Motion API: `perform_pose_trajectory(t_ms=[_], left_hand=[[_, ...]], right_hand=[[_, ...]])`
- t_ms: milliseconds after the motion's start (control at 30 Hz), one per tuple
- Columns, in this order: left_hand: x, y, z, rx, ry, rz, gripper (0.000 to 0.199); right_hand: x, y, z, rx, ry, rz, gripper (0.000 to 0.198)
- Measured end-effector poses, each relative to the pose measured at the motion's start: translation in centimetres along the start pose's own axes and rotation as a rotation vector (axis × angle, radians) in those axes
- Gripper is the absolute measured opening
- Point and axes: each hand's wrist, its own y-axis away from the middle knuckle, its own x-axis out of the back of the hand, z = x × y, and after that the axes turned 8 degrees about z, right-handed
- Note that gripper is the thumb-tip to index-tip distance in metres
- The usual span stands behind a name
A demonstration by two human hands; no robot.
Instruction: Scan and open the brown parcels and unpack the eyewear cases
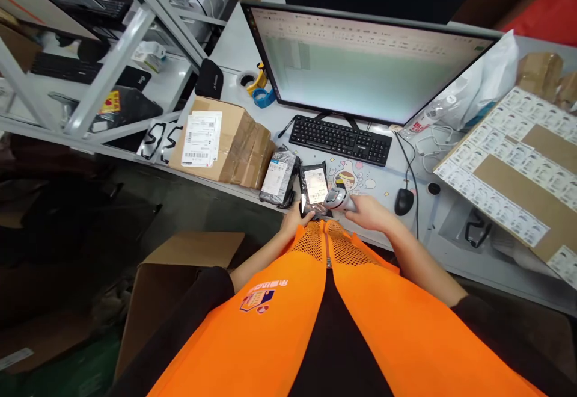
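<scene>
At desk edge: left hand (295,216) grips black parcel (314,187); right hand (367,212) clasps scanner (338,198).

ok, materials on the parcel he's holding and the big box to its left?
Parcel held by the left hand: looks like a glossy dark plastic mailer bag, going by the wrinkles and sheen, with a white paper label. The right hand holds a grey scanner over it, probably moulded plastic. Big box: brown corrugated cardboard wrapped in shiny clear tape, matte white label.
</scene>
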Motion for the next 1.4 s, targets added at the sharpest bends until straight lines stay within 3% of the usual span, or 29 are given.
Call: perform_pose_trajectory(t_ms=[67, 167, 300, 467, 600, 700, 800, 933, 1000, 1100, 1200, 1300, 1400], left_hand=[[-0.2, -0.2, 0.1, 0.023, 0.002, -0.008, 0.072], [-0.3, -0.6, -0.2, 0.043, -0.006, -0.011, 0.067], [-0.4, -1.1, -1.0, 0.030, 0.031, -0.014, 0.063], [0.0, -1.3, -0.8, 0.039, -0.037, -0.036, 0.062], [-0.1, -1.7, 0.8, -0.112, -0.102, 0.135, 0.068], [-0.6, -2.5, 2.6, -0.191, -0.104, 0.247, 0.079], [-1.5, -3.4, 4.5, -0.136, -0.120, 0.232, 0.093], [-2.4, -4.3, 6.3, -0.048, -0.171, 0.189, 0.110], [-2.5, -4.4, 6.8, -0.020, -0.199, 0.187, 0.118], [-2.1, -4.3, 6.8, -0.004, -0.227, 0.174, 0.121], [-1.4, -4.0, 6.2, -0.002, -0.235, 0.159, 0.117], [-1.0, -3.5, 5.3, 0.013, -0.233, 0.154, 0.115], [-1.2, -3.0, 4.3, 0.018, -0.239, 0.152, 0.113]], right_hand=[[-0.5, -0.2, -1.1, -0.004, 0.035, -0.003, 0.030], [-1.5, -0.8, -0.4, -0.039, 0.026, 0.039, 0.032], [-4.0, -2.6, 3.6, -0.230, 0.018, 0.116, 0.040], [-9.8, -5.2, 9.8, -0.431, 0.021, 0.411, 0.064], [-14.1, -5.5, 12.8, -0.547, -0.018, 0.546, 0.075], [-15.2, -5.1, 14.0, -0.566, -0.058, 0.475, 0.083], [-13.9, -4.9, 14.5, -0.593, -0.065, 0.469, 0.088], [-9.3, -6.7, 13.7, -0.499, -0.019, 0.708, 0.075], [-6.8, -8.9, 12.7, -0.419, -0.017, 0.723, 0.070], [-4.2, -12.8, 11.0, -0.391, -0.050, 0.530, 0.066], [-3.3, -16.1, 9.5, -0.471, -0.067, 0.368, 0.064], [-3.4, -18.1, 8.9, -0.553, -0.058, 0.308, 0.057], [-2.8, -19.5, 9.1, -0.534, -0.051, 0.283, 0.057]])
